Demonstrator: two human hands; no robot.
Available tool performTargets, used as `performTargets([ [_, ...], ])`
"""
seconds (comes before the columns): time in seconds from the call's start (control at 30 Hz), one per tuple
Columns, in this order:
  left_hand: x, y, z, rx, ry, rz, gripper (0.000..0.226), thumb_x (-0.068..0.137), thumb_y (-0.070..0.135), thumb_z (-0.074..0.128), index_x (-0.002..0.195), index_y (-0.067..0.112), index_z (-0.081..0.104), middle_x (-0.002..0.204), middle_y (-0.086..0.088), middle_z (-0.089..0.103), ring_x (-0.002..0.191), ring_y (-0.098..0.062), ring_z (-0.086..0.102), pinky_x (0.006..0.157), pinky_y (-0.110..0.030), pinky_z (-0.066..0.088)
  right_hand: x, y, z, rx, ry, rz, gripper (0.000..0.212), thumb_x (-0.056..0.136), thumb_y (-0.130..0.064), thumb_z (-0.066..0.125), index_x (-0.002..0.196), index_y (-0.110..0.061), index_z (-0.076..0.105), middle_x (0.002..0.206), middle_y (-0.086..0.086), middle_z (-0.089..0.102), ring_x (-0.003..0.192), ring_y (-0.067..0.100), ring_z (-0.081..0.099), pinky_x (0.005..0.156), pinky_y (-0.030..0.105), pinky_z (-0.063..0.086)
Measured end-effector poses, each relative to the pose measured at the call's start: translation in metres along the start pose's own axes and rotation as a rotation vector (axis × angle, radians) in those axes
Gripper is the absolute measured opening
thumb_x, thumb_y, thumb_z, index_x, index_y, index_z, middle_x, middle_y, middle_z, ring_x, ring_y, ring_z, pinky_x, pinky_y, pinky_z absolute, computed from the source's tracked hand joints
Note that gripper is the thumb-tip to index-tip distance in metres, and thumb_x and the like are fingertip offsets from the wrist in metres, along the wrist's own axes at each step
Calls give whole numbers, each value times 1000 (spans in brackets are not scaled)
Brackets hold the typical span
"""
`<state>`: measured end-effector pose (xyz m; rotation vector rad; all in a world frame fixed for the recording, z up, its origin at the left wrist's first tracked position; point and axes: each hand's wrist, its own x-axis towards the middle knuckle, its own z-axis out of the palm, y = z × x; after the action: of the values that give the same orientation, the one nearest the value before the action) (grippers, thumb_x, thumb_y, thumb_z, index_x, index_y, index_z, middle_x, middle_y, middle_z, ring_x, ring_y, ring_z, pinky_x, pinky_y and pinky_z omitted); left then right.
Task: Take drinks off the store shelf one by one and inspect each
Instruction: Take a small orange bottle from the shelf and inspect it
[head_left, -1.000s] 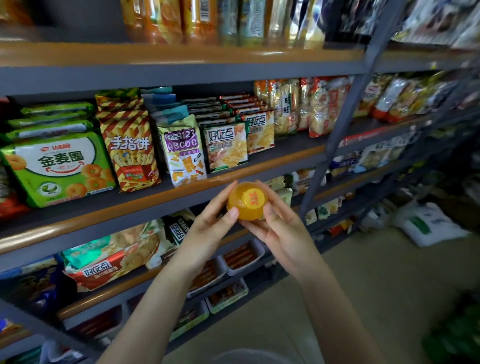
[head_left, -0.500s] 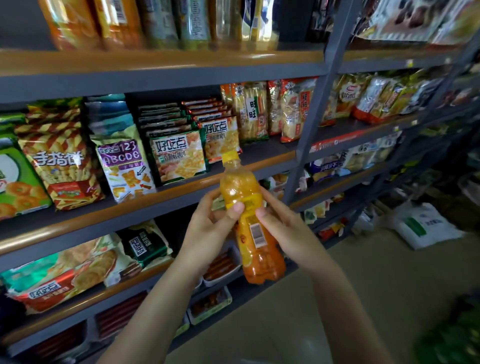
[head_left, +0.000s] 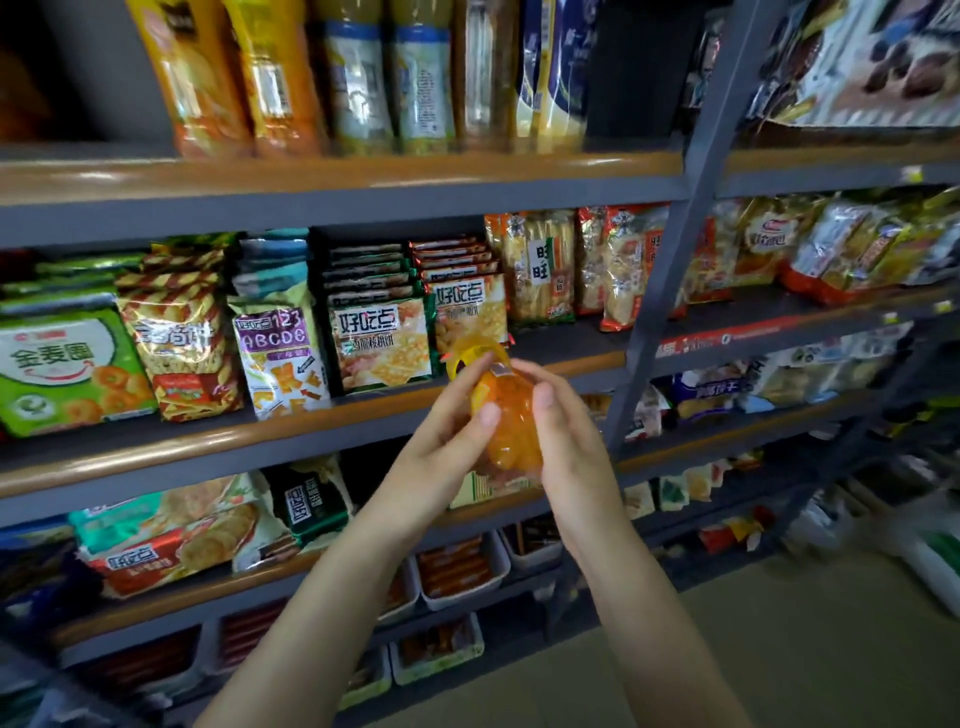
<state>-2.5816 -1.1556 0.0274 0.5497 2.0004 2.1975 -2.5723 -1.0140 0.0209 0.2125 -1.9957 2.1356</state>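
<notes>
An orange drink bottle (head_left: 506, 415) with a yellow cap is held between both hands in front of the snack shelf, its cap end tilted up and to the left. My left hand (head_left: 441, 441) grips its left side, thumb across the front. My right hand (head_left: 566, 441) wraps its right side and hides much of the label. Several more drink bottles (head_left: 358, 78) stand in a row on the top shelf, orange ones at the left and paler ones beside them.
Grey metal shelving (head_left: 332, 202) with brown edge strips fills the view. Snack bags (head_left: 280, 343) line the middle shelf and lower ones. A slanted grey upright post (head_left: 670, 260) stands just right of the hands. Tan floor and a white sack (head_left: 935, 561) lie at the lower right.
The bottle went from showing its bottom, to upright with barcode facing me, to raised and tilted leftward. Both hands kept hold of it. My view rose toward the top shelf.
</notes>
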Motion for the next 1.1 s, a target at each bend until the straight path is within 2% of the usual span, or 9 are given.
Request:
performTargets([
  [0.07, 3, 2, -3, -19, 29, -6, 70, 89, 55, 62, 152, 40, 36, 124, 19, 65, 112, -8, 67, 95, -36, 57, 9, -3, 2, 63, -34, 21, 49, 91, -68, 53, 131, -40, 62, 134, -3, 62, 119, 22, 65, 87, 51, 60],
  [0.17, 10, 5, -10, 1, 72, -25, 75, 85, 59, 66, 151, 41, 36, 130, 0, 66, 117, -23, 67, 99, -43, 55, 21, -8, 7, 193, -87, 68, 52, 93, -51, 55, 138, -25, 59, 132, 6, 65, 116, 26, 68, 88, 47, 61],
  [0.4, 20, 17, -16, 5, 134, -21, 66, 84, 56, 65, 145, 43, 43, 126, 2, 70, 114, -22, 68, 99, -45, 55, 39, -16, 9, 324, -212, 96, 40, 106, -31, 42, 140, -13, 55, 127, 15, 68, 109, 31, 71, 91, 48, 59],
  [0.53, 17, 14, -11, -87, 178, -3, 61, 88, 65, 55, 141, 35, 50, 126, -3, 70, 116, -26, 68, 97, -50, 55, 40, -15, 8, 269, -220, 95, 38, 107, -37, 39, 134, -19, 59, 127, 13, 67, 109, 31, 71, 89, 54, 59],
  [0.63, 14, 2, -5, -179, 305, -2, 48, 90, 53, 55, 134, 36, 57, 133, -2, 63, 112, -19, 69, 95, -51, 56, 36, -6, 7, 167, -202, 105, 32, 107, -43, 38, 120, -29, 64, 128, 3, 63, 109, 25, 69, 80, 52, 62],
  [0.73, 10, -10, -6, -293, 357, -4, 52, 96, 31, 58, 145, 45, 45, 130, 5, 67, 112, -18, 69, 87, -40, 59, 30, 8, 9, 146, -229, 155, 25, 107, -39, 41, 123, -34, 61, 130, -2, 60, 113, 25, 66, 79, 47, 62],
  [0.87, 3, -20, -13, -343, 384, -2, 70, 96, 16, 60, 153, 45, 30, 119, -1, 74, 112, -27, 69, 92, -45, 57, 24, 21, 13, 138, -238, 270, 26, 102, -36, 51, 125, -32, 61, 119, -1, 70, 106, 16, 71, 88, 41, 60],
  [1.0, -7, -22, -21, -384, 417, -36, 80, 83, 20, 69, 154, 34, 33, 119, -5, 74, 110, -26, 71, 83, -37, 60, 21, 20, 24, 109, -272, 302, 25, 97, -41, 57, 116, -31, 70, 113, -1, 75, 105, 17, 72, 88, 38, 59],
  [1.1, -19, -14, -31, -364, 439, -54, 64, 82, 26, 69, 143, 18, 50, 117, -9, 74, 106, -27, 72, 81, -36, 61, 16, 18, 36, 46, -317, 276, 28, 95, -43, 61, 112, -25, 74, 111, 3, 77, 106, 21, 72, 96, 44, 57],
])
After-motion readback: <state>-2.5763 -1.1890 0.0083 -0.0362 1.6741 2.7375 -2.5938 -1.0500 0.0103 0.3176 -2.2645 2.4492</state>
